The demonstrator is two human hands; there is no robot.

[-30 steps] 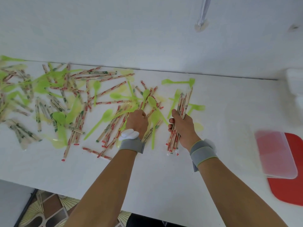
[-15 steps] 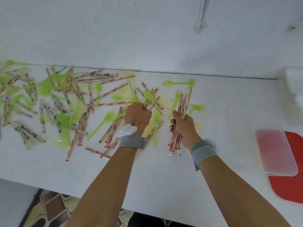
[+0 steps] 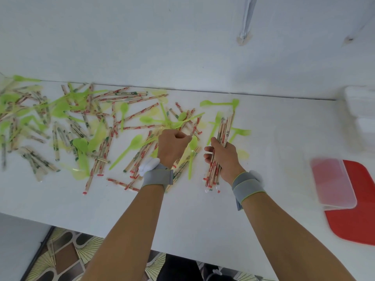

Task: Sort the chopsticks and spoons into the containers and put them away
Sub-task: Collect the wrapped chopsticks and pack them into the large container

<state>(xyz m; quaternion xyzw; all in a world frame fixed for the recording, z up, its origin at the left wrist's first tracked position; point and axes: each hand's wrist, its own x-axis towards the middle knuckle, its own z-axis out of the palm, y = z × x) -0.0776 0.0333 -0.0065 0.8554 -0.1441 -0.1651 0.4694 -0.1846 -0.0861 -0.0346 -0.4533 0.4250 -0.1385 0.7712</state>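
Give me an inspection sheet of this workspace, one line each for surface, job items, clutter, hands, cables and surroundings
Surface: white table, its left half strewn with utensils.
Job's things: wrapped chopsticks and green plastic spoons lie mixed and overlapping; a clear container sits on a red lid at the right edge.
Clutter: blurred white object at far right, cannot tell what.
Grippers: left hand pinches one chopstick from the pile; right hand grips a bundle of chopsticks.
Cables: nothing seen.
Surroundings: white wall behind, patterned floor below the table's near edge.
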